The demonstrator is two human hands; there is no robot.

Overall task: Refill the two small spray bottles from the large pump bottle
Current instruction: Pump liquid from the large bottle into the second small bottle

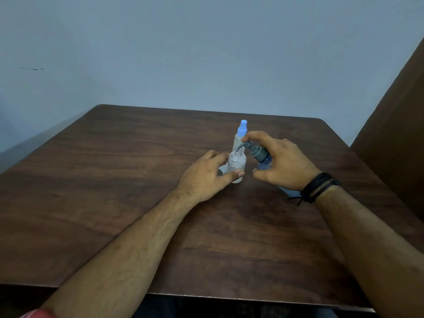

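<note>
A dark wooden table (114, 203) fills the view, and everything in play sits near its middle. The landmark is the open spray bottle (236, 165), a small clear bottle standing upright with its neck uncapped.

The right hand (284, 165), a black cord bracelet (319, 187) at its wrist, is wrapped around the large pump bottle (263, 162), which leans in from just right of the open bottle; the forefinger rests on top of the grey pump head (251, 149), whose spout reaches over the open neck. Most of the pump bottle's body is hidden behind the hand, so its fill level cannot be read.

The left hand (206, 177) closes on the open bottle from its left, thumb across the front and fingers behind, steadying it on the table. Directly behind the open bottle stands the second spray bottle (239, 138), upright with its blue sprayer cap on. A pale round piece just left of the open bottle's base, under the fingers, may be its removed cap.

To do this step well, the spout tip should stay centred over the neck. Short, slow presses seem wise, with a firm left grip, as the neck is narrow and a fast stroke could overshoot.
</note>
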